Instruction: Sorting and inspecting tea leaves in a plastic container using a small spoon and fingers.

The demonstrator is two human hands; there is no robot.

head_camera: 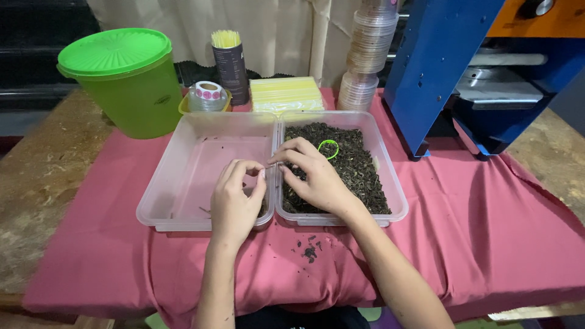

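Two clear plastic trays stand side by side on a pink cloth. The right tray (393, 194) is filled with dark dried leaves (359, 173), with a small green ring (328, 148) lying on them. The left tray (159, 183) holds only a few bits. My right hand (311, 176) rests on the leaves near the trays' shared wall, its fingertips pinched at that wall. My left hand (236, 201) hovers over the near right corner of the left tray, thumb and forefinger curled together. Whether either pinch holds a leaf is too small to tell.
A green lidded bucket (125, 79) stands at the back left. Behind the trays are a tape roll (207, 95), a dark cup of yellow sticks (230, 64), a pack of yellow straws (286, 94) and stacked clear lids (367, 55). A blue machine (439, 67) stands at the right. Leaf crumbs (309, 250) lie on the cloth (487, 231).
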